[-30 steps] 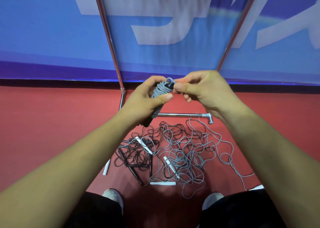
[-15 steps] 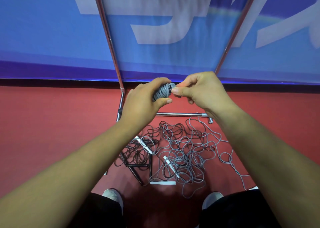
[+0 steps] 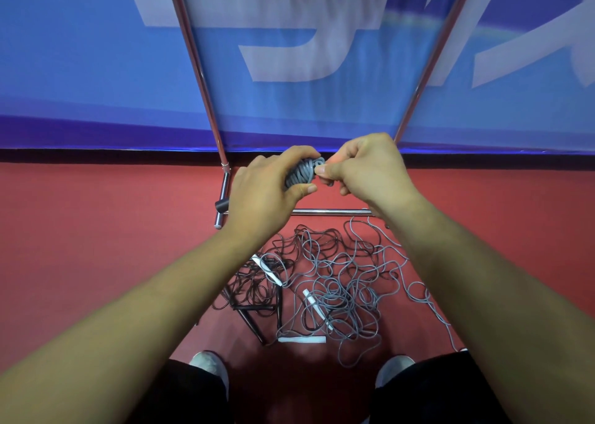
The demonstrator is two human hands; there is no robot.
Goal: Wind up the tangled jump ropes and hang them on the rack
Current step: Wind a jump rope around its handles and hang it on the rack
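Note:
My left hand [image 3: 264,188] grips a wound grey jump rope bundle [image 3: 302,172] held up in front of me. My right hand [image 3: 363,169] pinches the rope's end at the top of the bundle. Below, on the red floor, lies a tangled pile of grey rope [image 3: 341,282] and black rope [image 3: 257,285] with white handles [image 3: 269,269] and black handles [image 3: 251,320]. The chrome rack's left upright [image 3: 193,60] and right upright [image 3: 434,53] rise behind my hands, and its base bar [image 3: 328,212] runs along the floor.
A blue banner wall [image 3: 80,53] with pale lettering stands behind the rack. My two shoes [image 3: 209,362] and dark trousers are at the bottom edge, close to the pile. A loose white handle [image 3: 302,339] lies on the red floor [image 3: 96,246] near my feet.
Both hands have drifted slightly with the bundle; my right fingers have closed in on the rope end at the bundle's top. The pile on the floor has not moved.

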